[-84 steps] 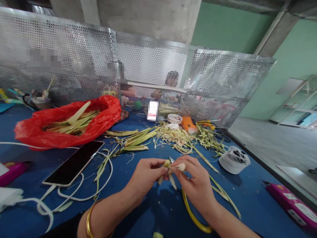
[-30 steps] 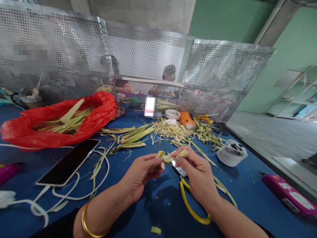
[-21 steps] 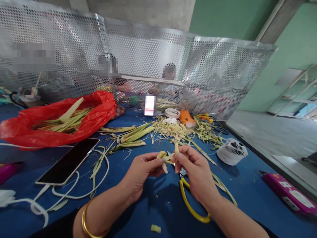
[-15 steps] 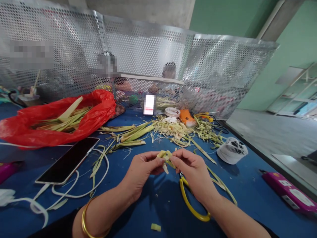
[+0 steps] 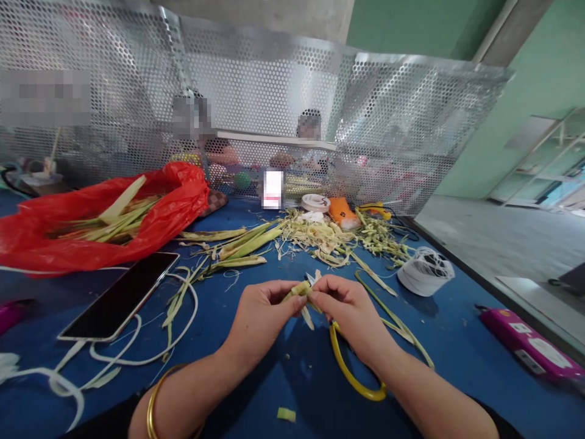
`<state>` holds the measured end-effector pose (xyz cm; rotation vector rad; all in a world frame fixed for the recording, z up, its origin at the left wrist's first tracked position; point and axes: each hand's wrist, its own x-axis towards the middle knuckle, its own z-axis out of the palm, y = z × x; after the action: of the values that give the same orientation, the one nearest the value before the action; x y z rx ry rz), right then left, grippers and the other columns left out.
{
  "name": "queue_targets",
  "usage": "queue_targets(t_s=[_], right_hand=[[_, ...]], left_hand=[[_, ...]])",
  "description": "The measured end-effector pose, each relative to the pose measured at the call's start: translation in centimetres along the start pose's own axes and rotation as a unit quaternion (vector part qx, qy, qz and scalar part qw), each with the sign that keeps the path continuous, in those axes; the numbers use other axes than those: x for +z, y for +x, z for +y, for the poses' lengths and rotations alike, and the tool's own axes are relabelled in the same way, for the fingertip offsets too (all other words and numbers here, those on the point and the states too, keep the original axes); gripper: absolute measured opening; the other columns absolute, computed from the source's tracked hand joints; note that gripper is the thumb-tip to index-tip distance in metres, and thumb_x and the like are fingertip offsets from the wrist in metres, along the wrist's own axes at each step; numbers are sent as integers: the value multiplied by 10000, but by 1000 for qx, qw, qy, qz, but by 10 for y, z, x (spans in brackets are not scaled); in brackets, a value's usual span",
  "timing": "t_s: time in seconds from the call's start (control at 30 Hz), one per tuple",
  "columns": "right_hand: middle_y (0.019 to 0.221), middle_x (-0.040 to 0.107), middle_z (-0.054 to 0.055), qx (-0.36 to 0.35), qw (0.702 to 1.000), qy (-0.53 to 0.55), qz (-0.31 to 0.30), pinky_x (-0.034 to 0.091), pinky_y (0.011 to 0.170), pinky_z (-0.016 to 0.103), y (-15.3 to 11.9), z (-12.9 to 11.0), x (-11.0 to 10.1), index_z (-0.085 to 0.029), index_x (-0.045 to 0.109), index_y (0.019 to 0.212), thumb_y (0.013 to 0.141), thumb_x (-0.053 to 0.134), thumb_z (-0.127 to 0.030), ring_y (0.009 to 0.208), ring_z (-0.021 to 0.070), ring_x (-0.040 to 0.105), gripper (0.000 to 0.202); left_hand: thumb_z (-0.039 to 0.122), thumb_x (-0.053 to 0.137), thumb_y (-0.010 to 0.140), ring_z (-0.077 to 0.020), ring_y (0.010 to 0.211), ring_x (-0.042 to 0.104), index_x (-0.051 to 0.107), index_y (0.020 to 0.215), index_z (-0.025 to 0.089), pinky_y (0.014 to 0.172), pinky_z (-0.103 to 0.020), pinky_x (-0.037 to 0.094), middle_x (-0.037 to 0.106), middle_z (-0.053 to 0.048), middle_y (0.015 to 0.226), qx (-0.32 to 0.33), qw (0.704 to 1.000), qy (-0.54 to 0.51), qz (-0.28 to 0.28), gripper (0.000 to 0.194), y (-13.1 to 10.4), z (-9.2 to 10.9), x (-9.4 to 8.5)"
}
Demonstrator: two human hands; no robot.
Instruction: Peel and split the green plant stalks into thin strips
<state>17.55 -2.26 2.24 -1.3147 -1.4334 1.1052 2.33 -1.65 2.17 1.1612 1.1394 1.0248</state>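
Both hands meet over the blue worktop (image 5: pixel 457 341), close to the person. The left hand (image 5: pixel 260 320) and the right hand (image 5: pixel 350 314) each pinch a small folded leaf strip (image 5: pixel 300 291) between thumb and fingertips. Both grips are closed on it, one at each end. It is held up in the air, just above the worktop and near its front edge.

It looks like the folding or weaving step, where the strip gets bent and tucked into a little shape. The next move likely calls for a small, careful pull or tuck with the fingertips, while the other hand holds tight so the folds do not slip open.

The strip lies mostly sideways, its long way running from the left hand to the right hand. A pale loose end (image 5: pixel 308 317) hangs down and toward the person from the middle.

Yellow-handled scissors (image 5: pixel 351 378) lie on the worktop just under the right hand. A white spool of string (image 5: pixel 425 271) sits well off to the right. Farther back is a pile of leaf scraps (image 5: pixel 320 235). A red plastic bag (image 5: pixel 91 213) full of long leaves lies at the left, with a phone (image 5: pixel 121 296) on its white cable (image 5: pixel 137 353) in front of it.
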Motion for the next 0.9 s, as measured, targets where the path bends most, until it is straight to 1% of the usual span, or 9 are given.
queue_targets(t_s=[0.1,0.2,0.33,0.47,0.57,0.67,0.73,0.83,0.9], right_hand=[[534,472,-48,-14,999,-36,14,315,452,211,0,3,0,-168,567,636,748,620,-331,486,88,400,205],[585,537,-57,-15,1000,1,22,389,460,214,2,5,0,-191,561,799,737,657,-313,472,96,486,168],[638,609,-40,-27,999,14,-29,468,537,224,3,3,-3,-185,612,903,766,641,-278,516,108,589,169],[642,628,-20,-39,996,6,-77,467,549,222,3,2,-5,-173,667,887,812,615,-338,530,106,591,189],[618,593,-18,-42,998,-18,-42,426,492,223,4,6,-4,-168,674,801,814,603,-353,475,97,529,199],[643,569,-13,-75,995,-65,3,391,505,220,5,8,-3,-170,671,694,760,646,-294,536,100,491,143],[621,544,-21,-74,995,-71,7,369,517,217,6,6,-4,-167,651,660,739,654,-270,561,101,468,130],[554,502,-41,-22,1000,-13,-14,348,495,211,8,2,-5,-161,601,660,750,625,-290,513,90,434,159],[527,486,-51,-14,999,28,-14,348,479,205,9,0,-5,-162,571,668,767,598,-304,483,84,431,175]], left_hand=[[293,753,628,-166,651,583,783,881,173,619,-243,444,729,-27,737,26,999,34,-1,281,0,-1,0],[286,722,657,-188,706,601,787,857,190,647,-244,440,738,-25,775,54,996,67,-15,231,0,-1,-2],[296,670,701,-184,702,591,788,792,196,636,-230,417,716,-9,726,81,990,107,-42,179,0,-2,-5],[291,642,703,-179,661,566,781,740,191,614,-229,401,683,-7,653,86,986,129,-59,175,-1,-3,-7],[268,592,726,-152,610,517,767,728,195,577,-222,364,627,12,596,96,976,180,-71,190,-3,-5,-7],[238,558,729,-123,562,433,710,637,183,529,-216,303,524,29,536,95,965,233,-73,186,-4,-6,-6],[226,547,724,-112,539,385,666,590,173,509,-220,272,464,35,513,83,963,241,-85,186,-5,-5,-6],[209,537,713,-114,536,409,652,596,161,526,-225,300,474,31,521,51,968,198,-144,171,-4,0,-5],[200,537,702,-120,541,438,646,594,152,542,-229,329,493,24,525,28,965,173,-193,161,-4,2,-5]])
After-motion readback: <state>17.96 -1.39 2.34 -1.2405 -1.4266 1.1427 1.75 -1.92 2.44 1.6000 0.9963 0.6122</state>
